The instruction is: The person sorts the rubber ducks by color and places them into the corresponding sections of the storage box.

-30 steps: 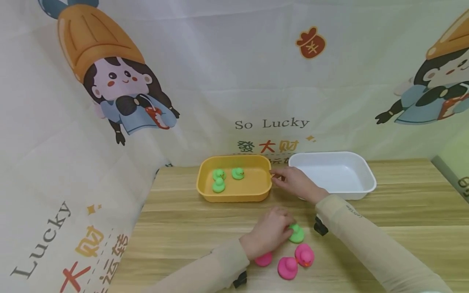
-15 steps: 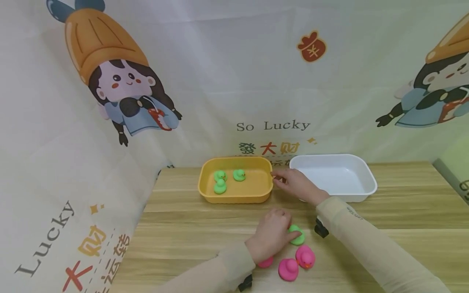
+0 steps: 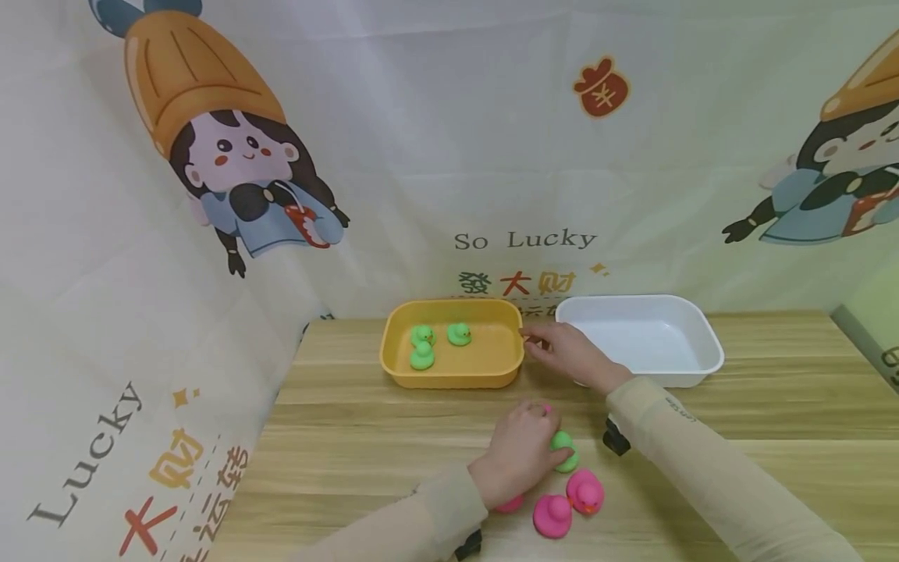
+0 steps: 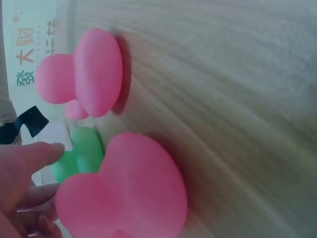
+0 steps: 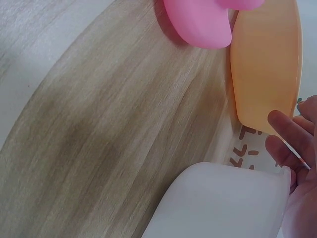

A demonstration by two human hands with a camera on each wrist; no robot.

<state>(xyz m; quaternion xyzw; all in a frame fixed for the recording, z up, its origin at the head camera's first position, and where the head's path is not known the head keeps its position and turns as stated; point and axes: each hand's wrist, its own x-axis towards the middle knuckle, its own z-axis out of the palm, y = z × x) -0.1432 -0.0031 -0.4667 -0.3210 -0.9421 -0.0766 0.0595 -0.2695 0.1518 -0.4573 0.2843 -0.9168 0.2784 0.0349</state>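
Observation:
My left hand (image 3: pixel 516 457) is at a green rubber duck (image 3: pixel 564 451) on the table, thumb on its near side and fingers reaching round it; the hand covers part of it. In the left wrist view, the thumb lies against the green duck (image 4: pixel 81 156), behind two pink ducks. At the right end of the yellow tray (image 3: pixel 485 381), my right hand (image 3: pixel 569 355) pinches the rim. The right wrist view shows those fingers (image 5: pixel 287 131) against the tray's end. Inside that tray sit three green ducks (image 3: pixel 422 357).
Pink ducks (image 3: pixel 553 515) lie in front of the left hand, one partly under the wrist. A bit of pink (image 3: pixel 546 409) shows beyond its fingers. The white tray (image 3: pixel 705 367) stands right of the yellow one. A printed cloth (image 3: pixel 393 195) hangs behind the table.
The left hand's thumb has come onto the green duck, and the duck has shifted slightly left. A bit of pink now shows beyond the fingers. The right hand stays at the yellow tray.

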